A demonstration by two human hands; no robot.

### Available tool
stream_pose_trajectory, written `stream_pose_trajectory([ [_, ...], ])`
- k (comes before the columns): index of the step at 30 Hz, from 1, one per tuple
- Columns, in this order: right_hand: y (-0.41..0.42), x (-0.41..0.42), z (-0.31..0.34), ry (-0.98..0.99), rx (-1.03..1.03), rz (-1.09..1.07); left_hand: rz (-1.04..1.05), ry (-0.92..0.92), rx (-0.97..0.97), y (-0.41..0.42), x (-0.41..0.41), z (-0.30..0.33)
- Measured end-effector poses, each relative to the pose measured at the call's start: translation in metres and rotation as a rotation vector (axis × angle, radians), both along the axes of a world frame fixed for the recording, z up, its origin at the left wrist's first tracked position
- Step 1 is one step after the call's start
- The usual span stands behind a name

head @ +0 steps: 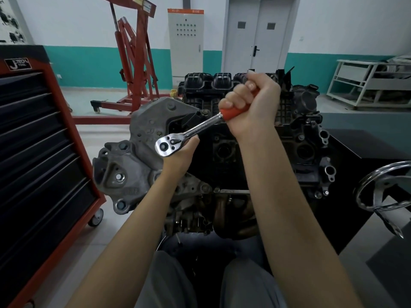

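Observation:
A chrome ratchet wrench [191, 132] with a red handle slants across the middle of the view, above a car engine [224, 156] on a stand. My right hand [251, 103] grips the red handle at its upper end. Below the ratchet's round head, my left hand [180, 154] holds it from underneath; its fingers are hidden behind the head. The grey cast engine bracket [133, 156] lies just left of the ratchet head.
A red and black tool cabinet [37, 152] on wheels stands close at the left. A chrome handwheel [382, 187] juts in at the right. Behind are a red engine hoist [133, 63], a grey electrical cabinet [185, 41], double doors and a white rack [367, 83].

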State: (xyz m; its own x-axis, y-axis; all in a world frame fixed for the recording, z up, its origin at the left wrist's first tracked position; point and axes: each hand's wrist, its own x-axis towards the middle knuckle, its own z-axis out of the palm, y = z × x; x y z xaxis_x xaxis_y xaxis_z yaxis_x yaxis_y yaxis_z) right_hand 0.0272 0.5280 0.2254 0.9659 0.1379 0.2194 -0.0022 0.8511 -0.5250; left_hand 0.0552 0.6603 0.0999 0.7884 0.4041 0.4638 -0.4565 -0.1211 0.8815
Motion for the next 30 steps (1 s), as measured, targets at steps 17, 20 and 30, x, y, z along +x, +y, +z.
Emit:
stream_pose_trajectory([
  [17,-0.008,-0.009,-0.013,-0.061,0.015,-0.041,-0.005,-0.037,-0.056,-0.001,0.000,-0.001],
  [20,-0.002,0.003,0.008,-0.047,-0.097,0.032,-0.056,0.000,0.016,-0.001,-0.003,0.001],
  [30,0.005,-0.068,-0.076,-0.011,0.342,-0.228,-0.009,-0.198,0.019,-0.004,-0.007,0.004],
])
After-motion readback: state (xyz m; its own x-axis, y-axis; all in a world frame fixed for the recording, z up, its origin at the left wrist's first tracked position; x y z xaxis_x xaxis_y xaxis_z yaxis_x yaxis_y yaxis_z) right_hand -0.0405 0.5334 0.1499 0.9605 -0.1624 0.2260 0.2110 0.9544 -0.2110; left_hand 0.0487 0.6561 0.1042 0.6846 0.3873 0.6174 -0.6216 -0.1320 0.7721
